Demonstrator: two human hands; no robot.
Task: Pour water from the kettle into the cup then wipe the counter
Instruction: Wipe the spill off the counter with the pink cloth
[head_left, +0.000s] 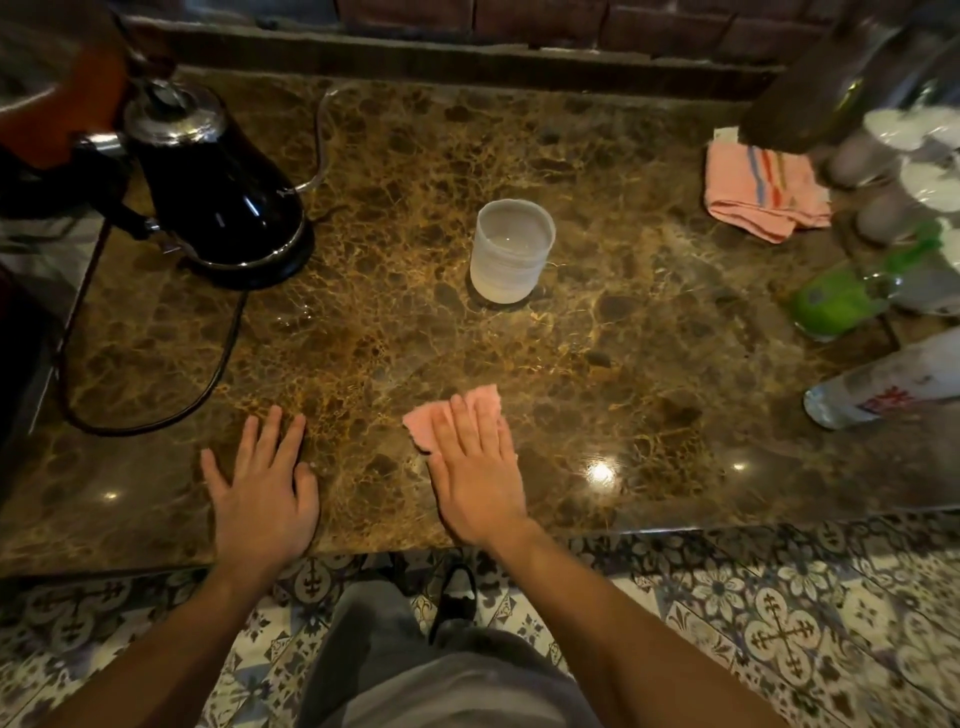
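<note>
A black electric kettle (208, 182) with a chrome lid stands on its base at the back left of the brown marble counter (597, 374). A frosted cup (511, 249) holding water stands near the middle. My right hand (475, 473) lies flat, fingers together, pressing a small pink cloth (431, 421) onto the counter near the front edge; most of the cloth is hidden under the palm. My left hand (265, 483) rests flat on the counter to the left, fingers spread, holding nothing.
The kettle's black cord (208, 384) loops across the left of the counter. A folded pink striped towel (763, 192) lies at the back right. A green bottle (836, 301) and clear plastic bottles (883, 384) crowd the right side. Small water drops (298, 314) sit beside the kettle base.
</note>
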